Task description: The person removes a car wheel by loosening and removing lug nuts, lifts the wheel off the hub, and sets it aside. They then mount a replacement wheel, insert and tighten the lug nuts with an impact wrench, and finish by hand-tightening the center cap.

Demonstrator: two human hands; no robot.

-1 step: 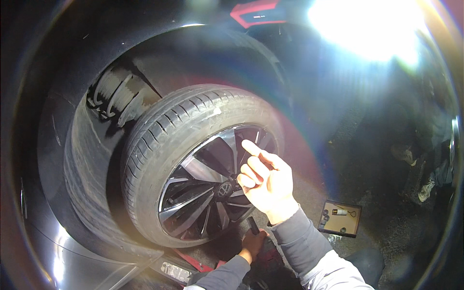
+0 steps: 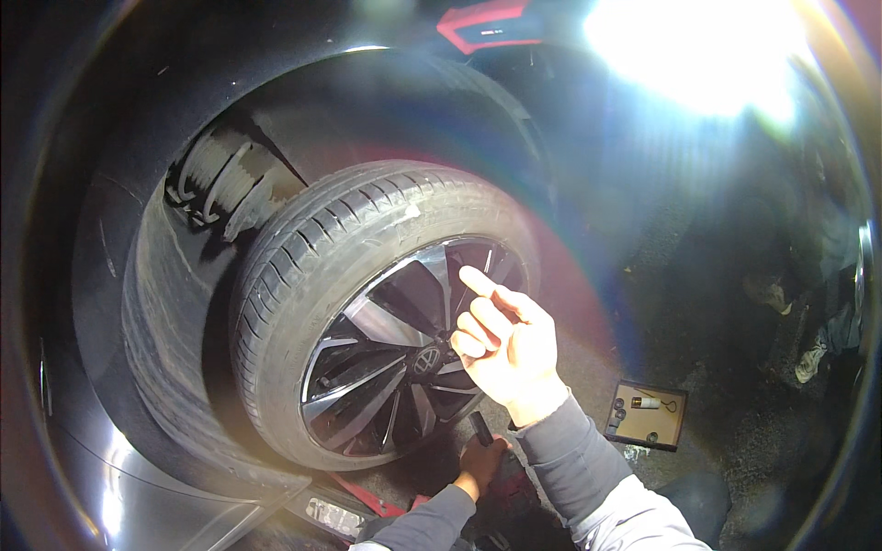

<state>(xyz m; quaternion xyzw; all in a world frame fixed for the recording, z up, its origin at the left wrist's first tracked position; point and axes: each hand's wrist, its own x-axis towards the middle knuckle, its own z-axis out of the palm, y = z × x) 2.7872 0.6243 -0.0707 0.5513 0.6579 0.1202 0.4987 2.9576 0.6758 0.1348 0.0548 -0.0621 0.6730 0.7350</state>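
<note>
A car wheel point(image 2: 367, 323) with a black and silver spoked rim leans out of the wheel arch. In front of the rim's right side hangs my right hand point(image 2: 514, 354), one finger stretched out and the others loosely curled, with nothing visible in it. Lower down, beside the bottom of the tyre point(image 2: 303, 266), my left hand point(image 2: 480, 464) is closed round a short black handle point(image 2: 480, 429). Its top end sticks out above the fist; whatever is at the lower end is hidden in shadow.
A shallow tray point(image 2: 675, 430) on the ground at right holds small round parts and a little cylinder. Red metal bars point(image 2: 367, 496) lie below the tyre. Dark bodywork point(image 2: 87, 413) curves round the left. A bright lamp point(image 2: 698, 46) glares at upper right, near a red-edged black object point(image 2: 491, 28).
</note>
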